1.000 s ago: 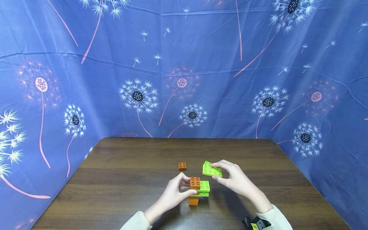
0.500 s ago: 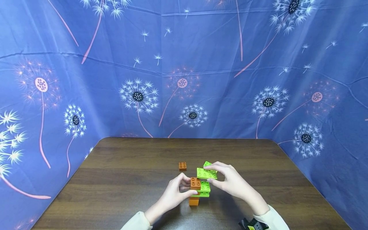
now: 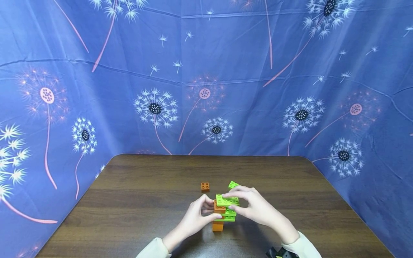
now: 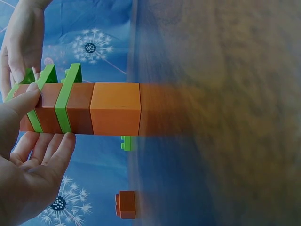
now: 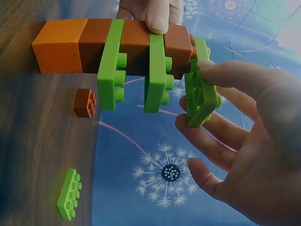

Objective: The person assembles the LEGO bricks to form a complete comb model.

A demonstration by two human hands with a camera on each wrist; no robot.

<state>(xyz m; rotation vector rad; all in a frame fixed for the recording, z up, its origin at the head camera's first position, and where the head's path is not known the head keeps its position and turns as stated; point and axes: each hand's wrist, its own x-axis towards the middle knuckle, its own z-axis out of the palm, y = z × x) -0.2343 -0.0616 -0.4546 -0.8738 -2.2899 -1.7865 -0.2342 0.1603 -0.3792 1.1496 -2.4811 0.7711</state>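
Left grip (image 3: 193, 214) holds the orange-brown plastic-brick tower (image 4: 79, 110), two flat green plastic plates (image 5: 107, 84) fitted. Right grip (image 3: 255, 208) pinches a third plate (image 3: 224, 201) at its top, seating unconfirmed. Loose beyond the tower: square brown plastic brick (image 3: 205, 187), fourth plate (image 5: 69, 195).

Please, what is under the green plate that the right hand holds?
The topmost brown brick, with some studs visible; in the head view, the green plate covers its other studs.

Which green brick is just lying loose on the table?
The far green brick, partly behind the right hand in the head view. Two green bricks are built into the tower; the fourth green brick is pinched in that hand.
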